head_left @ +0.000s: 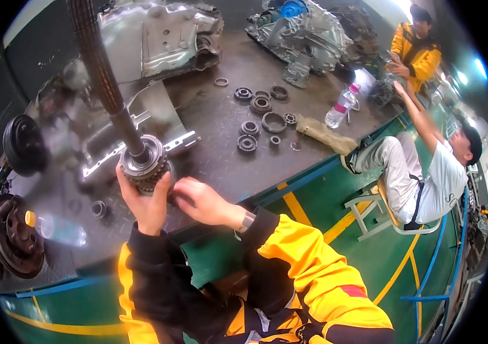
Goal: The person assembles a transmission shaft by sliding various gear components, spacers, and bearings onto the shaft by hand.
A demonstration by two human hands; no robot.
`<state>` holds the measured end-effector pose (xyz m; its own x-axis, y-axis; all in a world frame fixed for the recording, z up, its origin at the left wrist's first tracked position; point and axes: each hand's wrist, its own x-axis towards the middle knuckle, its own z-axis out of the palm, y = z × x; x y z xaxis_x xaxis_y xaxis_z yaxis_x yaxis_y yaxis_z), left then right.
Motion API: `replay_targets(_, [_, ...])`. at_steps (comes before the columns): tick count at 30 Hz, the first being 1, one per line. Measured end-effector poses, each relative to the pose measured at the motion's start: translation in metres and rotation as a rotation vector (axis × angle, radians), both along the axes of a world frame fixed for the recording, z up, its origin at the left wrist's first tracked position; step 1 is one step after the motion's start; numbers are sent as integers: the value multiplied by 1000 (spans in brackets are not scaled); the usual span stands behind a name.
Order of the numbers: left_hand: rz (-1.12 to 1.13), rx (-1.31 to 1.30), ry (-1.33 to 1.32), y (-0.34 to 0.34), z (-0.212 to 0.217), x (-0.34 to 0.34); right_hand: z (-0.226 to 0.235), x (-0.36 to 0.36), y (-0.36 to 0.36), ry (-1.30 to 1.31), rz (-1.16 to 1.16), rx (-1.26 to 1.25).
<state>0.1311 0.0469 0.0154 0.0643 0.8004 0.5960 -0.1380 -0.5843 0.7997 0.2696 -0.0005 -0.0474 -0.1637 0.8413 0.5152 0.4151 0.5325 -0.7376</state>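
A: Bench edges and open room?

B: The dark metal workbench (221,114) ends in a blue-edged rim just above the person's arms. Open plate lies between the loose gears (260,117) and that rim. Green floor (364,252) with yellow lines lies beyond.

A: Containers?

B: A clear plastic bottle (340,107) with a pink cap stands near the bench's right edge, beside a tan cloth (324,135). A second bottle (55,227), yellow-capped, lies at the lower left.

A: Hands?

B: The left hand (144,203) is clenched around the underside of the gear cluster (144,163) on a long shaft (103,74), held over the bench's near edge. The right hand (198,200) touches the cluster's lower right, fingers curled; whether it grips, I cannot tell.
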Motion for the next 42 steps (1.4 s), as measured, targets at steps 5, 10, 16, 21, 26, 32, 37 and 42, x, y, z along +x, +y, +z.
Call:
replay_targets(5, [7,2,4,0,-3,0,1,0,-2,-22,-26,-27])
replay_targets(10, [-5,12,8,0,-3,1,3,1,-4,-36,-37,-29])
replay_targets(16, [16,-8,-11,3,-7,-2,-1,0,1,-58,-22,14])
replay_targets(21, [2,48,-30,6,1,-3,3,-4,2,-25,10,3])
replay_targets(26, [-13,12,-76,9,-6,-8,2,-9,2,-26,-9,-18])
replay_targets(32, [19,38,-50,5,-2,-4,5,-3,-1,-10,-7,-30])
replay_targets(37, [3,-6,-87,5,-3,-7,1,-7,3,2,2,-26])
replay_targets(42, [-8,5,-37,4,-2,-6,1,-5,3,18,15,-49])
